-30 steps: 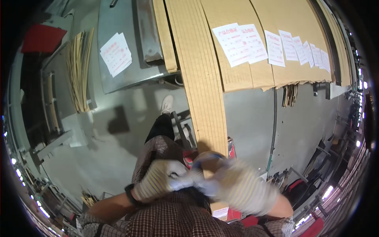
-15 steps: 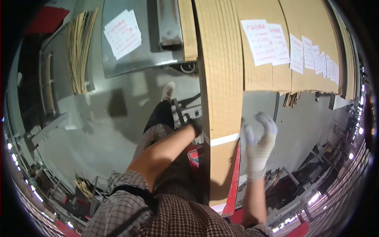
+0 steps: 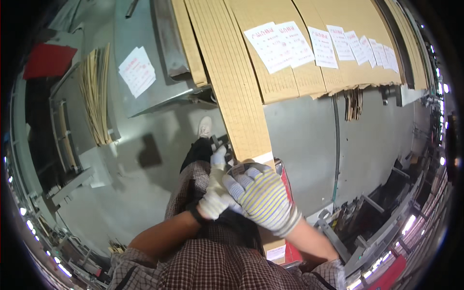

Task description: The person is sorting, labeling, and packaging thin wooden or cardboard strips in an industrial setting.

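Observation:
A long, narrow cardboard carton (image 3: 244, 116) runs from the far table toward my body, with a white band (image 3: 263, 158) across its top. My right hand (image 3: 261, 198), in a striped knit glove, lies over the carton just on the near side of the band. Its fingers curl round a round, brownish see-through thing (image 3: 239, 169) that looks like a tape roll, mostly hidden by the glove. Beside the carton's left edge is my left hand (image 3: 216, 188), also gloved, fingers stretched forward. The two hands overlap closely near the wrist of the left.
Large cardboard sheets (image 3: 309, 79) with several printed papers (image 3: 323, 47) lie at the far right. A grey metal table (image 3: 130, 104) holds more papers (image 3: 137, 72). Thin cardboard strips (image 3: 96, 96) stand at left. A red box (image 3: 290, 251) sits beneath the carton's near end.
My right hand has come from the carton's right side onto its top. My left hand has drawn back toward my body. The view has shifted, with the far carton now further left.

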The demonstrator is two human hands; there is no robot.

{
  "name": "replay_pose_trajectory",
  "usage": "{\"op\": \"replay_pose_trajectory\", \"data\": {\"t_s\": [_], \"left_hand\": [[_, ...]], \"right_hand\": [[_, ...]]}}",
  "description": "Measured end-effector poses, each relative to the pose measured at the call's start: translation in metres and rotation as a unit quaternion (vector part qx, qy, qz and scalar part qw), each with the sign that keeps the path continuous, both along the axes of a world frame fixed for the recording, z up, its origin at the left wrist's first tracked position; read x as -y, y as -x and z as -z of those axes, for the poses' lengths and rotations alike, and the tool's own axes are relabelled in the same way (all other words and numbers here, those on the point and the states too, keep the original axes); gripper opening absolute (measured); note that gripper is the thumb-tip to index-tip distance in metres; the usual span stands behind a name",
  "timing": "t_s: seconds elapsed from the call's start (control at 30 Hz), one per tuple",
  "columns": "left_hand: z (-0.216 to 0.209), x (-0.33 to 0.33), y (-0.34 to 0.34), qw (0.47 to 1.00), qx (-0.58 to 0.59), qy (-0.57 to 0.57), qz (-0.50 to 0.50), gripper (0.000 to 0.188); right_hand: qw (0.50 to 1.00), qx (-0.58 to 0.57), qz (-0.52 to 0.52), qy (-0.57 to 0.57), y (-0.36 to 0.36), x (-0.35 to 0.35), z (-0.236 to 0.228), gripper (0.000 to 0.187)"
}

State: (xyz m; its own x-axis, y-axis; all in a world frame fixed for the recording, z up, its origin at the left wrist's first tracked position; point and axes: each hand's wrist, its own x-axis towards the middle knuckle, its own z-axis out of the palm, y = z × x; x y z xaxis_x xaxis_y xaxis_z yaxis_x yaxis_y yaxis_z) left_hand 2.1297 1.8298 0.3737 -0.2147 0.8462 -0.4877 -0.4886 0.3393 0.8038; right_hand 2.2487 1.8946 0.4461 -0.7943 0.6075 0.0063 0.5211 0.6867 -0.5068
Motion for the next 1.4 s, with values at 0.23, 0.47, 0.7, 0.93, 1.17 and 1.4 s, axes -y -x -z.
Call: {"op": "replay_pose_trajectory", "data": {"t_s": [0.23, 0.47, 0.7, 0.93, 1.17, 1.4], "left_hand": [[0.048, -0.017, 0.008, 0.965, 0.026, 0.098, 0.240, 0.095], [0.081, -0.064, 0.081, 0.952, -0.019, 0.005, 0.306, 0.051], [0.060, 0.031, 0.002, 0.905, -0.189, -0.057, 0.377, 0.090], [0.062, -0.026, -0.016, 0.992, 0.077, -0.002, 0.102, 0.055], [0.015, -0.002, 0.034, 0.970, -0.200, 0.016, 0.135, 0.057], [-0.023, 0.051, 0.077, 0.932, -0.072, 0.105, 0.339, 0.012]], "right_hand": [[0.920, -0.047, 0.149, 0.359, -0.073, -0.077, 0.077, 0.011], [0.861, 0.010, 0.345, 0.374, -0.064, -0.068, 0.125, 0.043], [0.897, 0.321, 0.036, 0.301, -0.052, -0.074, 0.052, 0.056], [0.966, 0.175, 0.103, 0.157, -0.051, -0.040, 0.085, 0.050], [0.955, 0.138, 0.083, 0.248, -0.053, -0.058, -0.008, 0.032], [0.966, 0.048, -0.055, 0.248, -0.038, -0.051, -0.037, 0.035]]}}
